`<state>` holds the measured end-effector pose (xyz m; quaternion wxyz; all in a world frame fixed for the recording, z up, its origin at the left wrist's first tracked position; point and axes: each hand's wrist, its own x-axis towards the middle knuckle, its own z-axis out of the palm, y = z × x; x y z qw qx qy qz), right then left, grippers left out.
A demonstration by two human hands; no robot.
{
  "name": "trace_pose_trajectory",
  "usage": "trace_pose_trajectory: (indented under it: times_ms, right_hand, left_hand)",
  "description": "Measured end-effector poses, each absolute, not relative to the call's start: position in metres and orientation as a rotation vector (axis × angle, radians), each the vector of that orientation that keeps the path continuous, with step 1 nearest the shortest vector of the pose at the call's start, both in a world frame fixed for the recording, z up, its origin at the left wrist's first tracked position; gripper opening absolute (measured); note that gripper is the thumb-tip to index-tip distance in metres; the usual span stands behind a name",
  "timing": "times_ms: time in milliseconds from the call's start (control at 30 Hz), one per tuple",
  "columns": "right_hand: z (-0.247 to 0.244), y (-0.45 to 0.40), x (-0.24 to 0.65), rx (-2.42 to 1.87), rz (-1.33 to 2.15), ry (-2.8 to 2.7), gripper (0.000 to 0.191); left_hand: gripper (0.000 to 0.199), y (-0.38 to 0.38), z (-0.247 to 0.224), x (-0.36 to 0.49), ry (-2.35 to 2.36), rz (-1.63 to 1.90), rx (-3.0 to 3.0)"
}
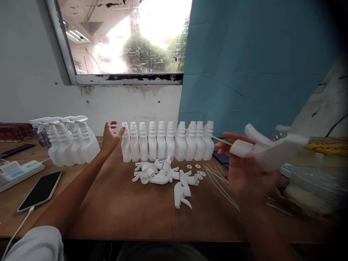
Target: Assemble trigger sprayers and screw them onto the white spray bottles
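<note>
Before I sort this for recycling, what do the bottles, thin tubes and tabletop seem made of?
Bottles: probably plastic, satin white; ridged necks look moulded.
Thin tubes: likely flexible plastic, whitish; several lie gently curved.
Tabletop: perhaps wooden board, brown with low sheen; grain is unclear.

Right hand (246,177) blurred, pile of spray heads (157,173) past counting

From here the spray head (280,154) in that hand is just as soft-edged, and it hides some of the fingers. I can't tell whether the left hand (111,137) touches the end bottle (126,145). The heaped heads overlap and cover one another. The right hand blocks part of a dark flat object (220,158). What the clear tub (307,179) contains is too blurred to name. The power strip (25,173) and red stack (15,132) run out of sight leftward; the left sleeve (40,243), below.
</note>
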<state>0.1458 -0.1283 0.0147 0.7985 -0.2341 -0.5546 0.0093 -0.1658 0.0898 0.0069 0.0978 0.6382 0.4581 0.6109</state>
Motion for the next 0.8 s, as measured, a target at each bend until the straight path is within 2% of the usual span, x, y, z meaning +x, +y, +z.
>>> trace_pose_trajectory:
  times_ms: [133,267,400,500,633,800]
  right_hand:
    - [0.019,-0.121,0.157,-0.48,0.183,-1.061,0.015]
    - [0.013,-0.114,0.163,-0.502,0.233,-1.046,0.016]
    - [0.01,-0.112,0.161,-0.466,0.303,-1.058,0.016]
    - [0.009,-0.112,0.155,-0.415,0.349,-1.086,0.017]
    - [0.007,-0.111,0.148,-0.309,0.424,-1.097,0.018]
    - [0.005,-0.111,0.144,-0.337,0.465,-1.132,0.017]
  left_hand:
    - [0.06,0.129,-0.023,-0.166,1.401,1.671,1.819]
    - [0.048,0.126,-0.037,-0.164,1.452,1.624,1.861]
    - [0.041,0.1,-0.025,-0.174,1.563,1.711,1.951]
    - [0.046,0.076,-0.017,-0.176,1.621,1.741,2.25]
    - [0.039,0.054,-0.019,-0.167,1.438,1.794,2.828]
    - [0.037,0.04,-0.018,-0.154,1.188,1.862,2.985]
